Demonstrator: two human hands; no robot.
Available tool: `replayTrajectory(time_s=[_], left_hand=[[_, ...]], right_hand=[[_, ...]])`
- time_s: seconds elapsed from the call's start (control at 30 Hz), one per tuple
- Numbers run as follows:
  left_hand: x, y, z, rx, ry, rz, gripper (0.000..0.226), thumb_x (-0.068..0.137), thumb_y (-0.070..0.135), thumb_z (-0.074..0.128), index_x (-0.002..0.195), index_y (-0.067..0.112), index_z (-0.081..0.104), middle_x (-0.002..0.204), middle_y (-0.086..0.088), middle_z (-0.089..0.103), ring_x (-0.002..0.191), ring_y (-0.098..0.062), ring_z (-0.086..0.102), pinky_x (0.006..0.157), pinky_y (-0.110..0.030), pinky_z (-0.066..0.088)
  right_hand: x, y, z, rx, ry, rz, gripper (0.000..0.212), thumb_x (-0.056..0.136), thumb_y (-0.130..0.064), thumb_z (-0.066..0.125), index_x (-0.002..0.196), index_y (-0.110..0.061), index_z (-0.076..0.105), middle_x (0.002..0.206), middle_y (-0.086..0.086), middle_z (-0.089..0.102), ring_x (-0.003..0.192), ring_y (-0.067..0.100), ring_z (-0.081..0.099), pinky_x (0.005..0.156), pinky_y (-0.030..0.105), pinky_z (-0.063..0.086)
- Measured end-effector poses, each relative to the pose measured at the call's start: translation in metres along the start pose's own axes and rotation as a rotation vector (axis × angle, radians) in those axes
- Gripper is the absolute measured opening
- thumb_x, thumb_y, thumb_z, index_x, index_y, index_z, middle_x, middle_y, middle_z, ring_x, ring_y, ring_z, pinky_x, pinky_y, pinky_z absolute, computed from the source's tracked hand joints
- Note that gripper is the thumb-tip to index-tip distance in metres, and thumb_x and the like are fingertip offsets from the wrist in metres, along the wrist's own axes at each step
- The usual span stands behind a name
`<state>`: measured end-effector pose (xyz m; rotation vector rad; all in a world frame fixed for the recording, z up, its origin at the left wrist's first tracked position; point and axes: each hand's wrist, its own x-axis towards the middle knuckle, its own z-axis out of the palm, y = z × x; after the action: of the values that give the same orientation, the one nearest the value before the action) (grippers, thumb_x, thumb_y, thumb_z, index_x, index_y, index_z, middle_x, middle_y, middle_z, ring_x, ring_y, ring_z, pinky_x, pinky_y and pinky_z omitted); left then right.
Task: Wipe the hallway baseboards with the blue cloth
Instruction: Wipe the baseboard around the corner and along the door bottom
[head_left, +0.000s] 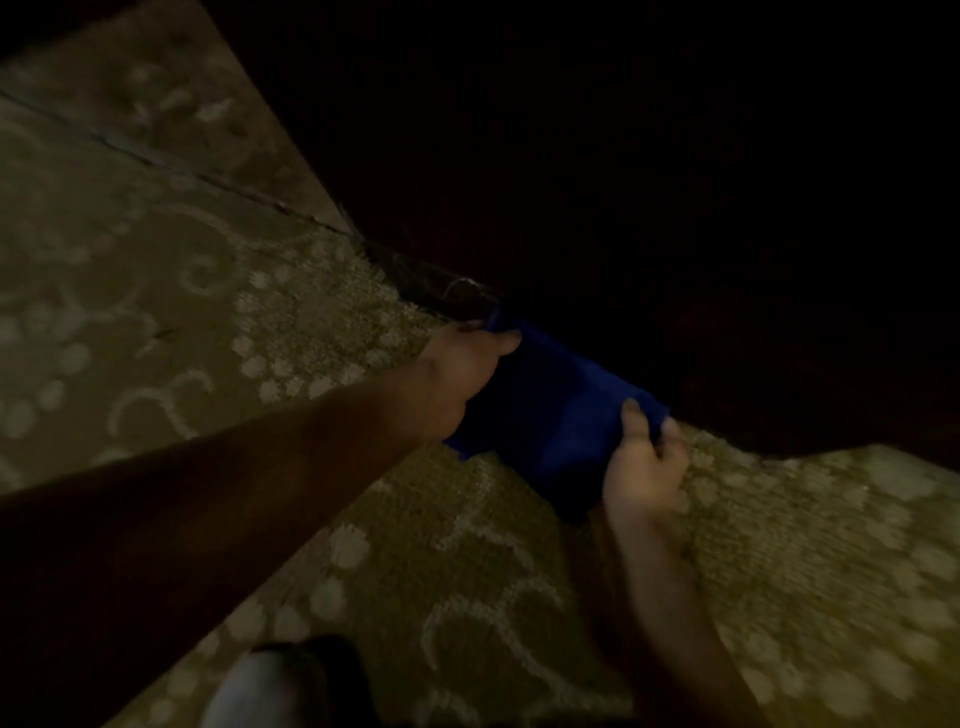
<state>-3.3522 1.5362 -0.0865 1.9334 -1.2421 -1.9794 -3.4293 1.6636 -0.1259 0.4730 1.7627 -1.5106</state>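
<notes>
A blue cloth (550, 415) is stretched between both my hands, low against the foot of a very dark wall where the baseboard (571, 332) lies in shadow. My left hand (462, 369) grips the cloth's upper left end, thumb over the top edge. My right hand (644, 457) pinches the lower right end, fingers curled round the fabric. The cloth's upper edge touches the dark surface; the baseboard itself cannot be made out.
Olive patterned carpet (260, 322) with pale swirls covers the floor; a seam (156, 161) crosses it at the upper left. A pale shoe (260, 686) shows at the bottom edge. The upper right is almost black.
</notes>
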Motion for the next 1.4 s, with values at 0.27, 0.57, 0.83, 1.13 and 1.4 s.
replayTrajectory(time_s=[0.27,0.57,0.83,1.13,1.4], left_hand=[[0.018,-0.039,0.002,-0.209,-0.077,0.072,0.027,0.096,0.029,0.060,0.120,0.017,0.066,0.115,-0.009,0.071,0.097,-0.029,0.068,0.081,-0.039,0.056],[-0.014,0.009,-0.046,-0.548,-0.155,0.415,0.020,0.094,0.029,0.063,0.111,0.026,0.071,0.111,0.000,0.075,0.105,-0.022,0.070,0.091,-0.044,0.055],[0.026,-0.016,-0.050,-0.328,-0.130,0.068,0.027,0.098,0.022,0.057,0.123,0.011,0.062,0.120,-0.009,0.067,0.088,-0.021,0.064,0.063,-0.029,0.051],[0.005,0.018,-0.078,-0.516,-0.097,0.356,0.010,0.094,0.025,0.063,0.100,0.029,0.070,0.101,0.002,0.075,0.092,-0.018,0.072,0.077,-0.033,0.059],[0.039,-0.003,-0.079,-0.312,-0.018,0.075,0.048,0.096,0.024,0.060,0.142,0.017,0.047,0.136,-0.009,0.056,0.117,-0.029,0.056,0.103,-0.041,0.047]], right_hand=[[-0.005,-0.007,0.010,0.121,-0.012,0.041,0.028,0.097,-0.020,0.059,0.124,-0.022,0.050,0.123,0.003,0.058,0.101,0.021,0.059,0.099,0.045,0.049],[-0.053,-0.035,0.051,0.239,-0.152,-0.359,0.025,0.094,-0.015,0.062,0.070,-0.022,0.056,0.053,-0.016,0.064,0.055,-0.002,0.062,0.055,0.017,0.052],[-0.031,0.007,0.069,0.113,-0.004,-0.059,0.024,0.095,-0.015,0.061,0.119,-0.013,0.056,0.122,0.011,0.063,0.101,0.024,0.062,0.089,0.041,0.052],[-0.075,-0.034,0.087,0.203,-0.243,-0.331,0.007,0.094,-0.019,0.063,0.087,-0.018,0.067,0.086,-0.002,0.076,0.083,0.015,0.073,0.077,0.036,0.059],[-0.034,0.019,0.106,0.145,-0.068,-0.037,0.012,0.097,-0.014,0.058,0.109,-0.013,0.059,0.117,0.011,0.065,0.094,0.022,0.063,0.088,0.038,0.053]])
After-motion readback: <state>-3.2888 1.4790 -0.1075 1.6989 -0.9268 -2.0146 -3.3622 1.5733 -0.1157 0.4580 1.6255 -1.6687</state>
